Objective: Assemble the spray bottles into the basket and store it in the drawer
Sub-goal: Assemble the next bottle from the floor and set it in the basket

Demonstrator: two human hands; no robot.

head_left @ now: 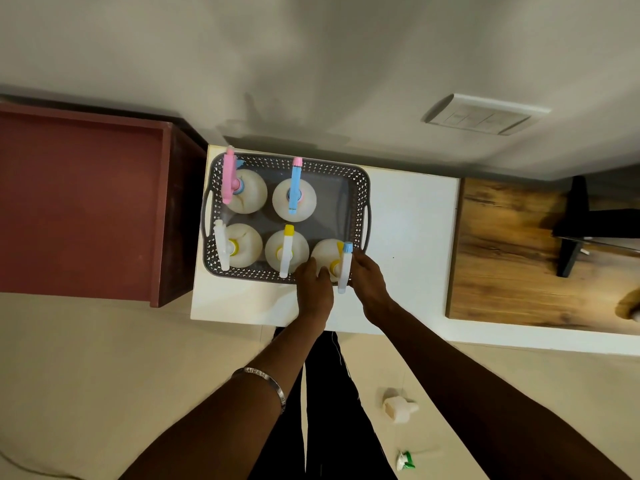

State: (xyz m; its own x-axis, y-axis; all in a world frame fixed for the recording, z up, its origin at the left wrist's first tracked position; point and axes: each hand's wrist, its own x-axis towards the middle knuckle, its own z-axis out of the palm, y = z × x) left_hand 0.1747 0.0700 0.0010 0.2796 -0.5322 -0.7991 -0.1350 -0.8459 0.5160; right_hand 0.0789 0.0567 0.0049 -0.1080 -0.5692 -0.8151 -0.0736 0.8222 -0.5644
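A dark grey perforated basket [362, 188] stands on a white cabinet top [412, 237]. Several cream spray bottles stand in it: one with a pink head [228, 178] at back left, one with a blue head [295, 188], one with a white head [221, 249] at front left, and one with a yellow-tipped white head [285, 251]. At the front right corner stands a bottle [327, 254] with a white sprayer and blue tip [344, 268]. My left hand [313, 289] holds this bottle's body from the left. My right hand [369, 282] grips it beside the sprayer from the right.
A dark red cabinet [83, 202] stands left of the white top and a wooden surface [512, 258] lies to the right. A white spray head [398, 408] and a green one [405, 460] lie on the beige floor by my legs. A wall switch plate [481, 114] is behind.
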